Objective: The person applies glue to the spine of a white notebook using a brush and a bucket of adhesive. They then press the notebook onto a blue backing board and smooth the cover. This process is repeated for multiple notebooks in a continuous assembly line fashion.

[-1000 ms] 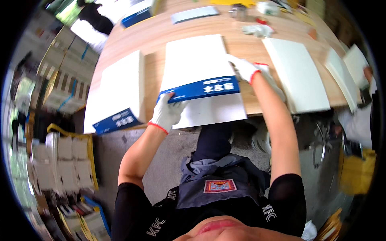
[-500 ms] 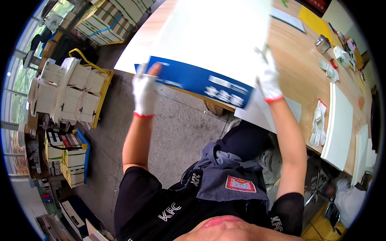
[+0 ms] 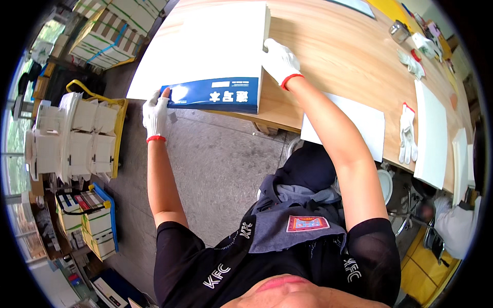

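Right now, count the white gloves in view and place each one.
4: one on the left hand, one on the right hand, a flat glove left of the long white stack, and a crumpled glove near the metal container. Another could be hidden under either loose one.

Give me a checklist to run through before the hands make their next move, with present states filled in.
1. Left hand at the blue-banded stack: ok, at its near left corner.
2. Right hand at the stack: ok, by its right side.
3. Gloves covering everything: not ok, the left thumb shows bare at its tip.
4. White sheet apart from the stack: ok, farther right.
5. Spare glove clear of both hands: ok.
6. Left hand's grip firm: cannot tell.
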A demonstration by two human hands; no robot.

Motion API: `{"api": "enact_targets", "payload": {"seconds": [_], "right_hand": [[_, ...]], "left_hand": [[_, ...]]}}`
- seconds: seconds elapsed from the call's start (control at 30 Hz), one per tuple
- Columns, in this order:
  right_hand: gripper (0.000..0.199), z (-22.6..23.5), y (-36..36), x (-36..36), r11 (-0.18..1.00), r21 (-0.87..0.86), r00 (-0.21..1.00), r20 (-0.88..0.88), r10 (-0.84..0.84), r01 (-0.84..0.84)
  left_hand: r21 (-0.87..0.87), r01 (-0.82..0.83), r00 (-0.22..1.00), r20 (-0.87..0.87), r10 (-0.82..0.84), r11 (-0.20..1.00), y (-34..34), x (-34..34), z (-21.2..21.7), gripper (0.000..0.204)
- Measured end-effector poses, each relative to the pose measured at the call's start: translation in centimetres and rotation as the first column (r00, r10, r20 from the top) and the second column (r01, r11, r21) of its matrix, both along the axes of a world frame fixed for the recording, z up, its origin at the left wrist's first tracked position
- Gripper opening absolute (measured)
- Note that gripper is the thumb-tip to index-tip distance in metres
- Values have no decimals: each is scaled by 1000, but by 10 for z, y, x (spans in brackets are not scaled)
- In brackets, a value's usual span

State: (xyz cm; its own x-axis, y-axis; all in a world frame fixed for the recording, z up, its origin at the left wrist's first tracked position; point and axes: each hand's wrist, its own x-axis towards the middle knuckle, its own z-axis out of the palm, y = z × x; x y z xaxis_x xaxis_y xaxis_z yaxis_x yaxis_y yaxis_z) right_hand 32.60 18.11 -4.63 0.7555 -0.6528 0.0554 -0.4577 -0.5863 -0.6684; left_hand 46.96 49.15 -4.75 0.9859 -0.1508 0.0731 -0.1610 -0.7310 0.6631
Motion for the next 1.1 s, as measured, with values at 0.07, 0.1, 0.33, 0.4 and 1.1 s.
{"api": "enact_targets", "payload": {"seconds": [0.07,0.1,0.33,0.4,1.1], "right_hand": [[58,-5,-2,1,999,-33,999,37,-1,3],[59,-8,-2,1,999,-49,998,57,-2,5],[36,6,-4,-17,994,-36,982,151,111,-107],[41,-8,-7,-18,997,-78,989,145,-7,19],[28,209,136,-451,708,-623,918,-40,395,-332]], "left_hand": [[-37,16,1000,13,-16,999,-3,0,1,61],[-64,75,997,41,-72,995,6,12,-6,61],[-207,261,964,101,-244,943,3,9,-8,41],[-185,249,968,67,-241,951,8,23,-17,48],[-801,254,-371,-598,-710,542,-416,-474,-12,37]]}}
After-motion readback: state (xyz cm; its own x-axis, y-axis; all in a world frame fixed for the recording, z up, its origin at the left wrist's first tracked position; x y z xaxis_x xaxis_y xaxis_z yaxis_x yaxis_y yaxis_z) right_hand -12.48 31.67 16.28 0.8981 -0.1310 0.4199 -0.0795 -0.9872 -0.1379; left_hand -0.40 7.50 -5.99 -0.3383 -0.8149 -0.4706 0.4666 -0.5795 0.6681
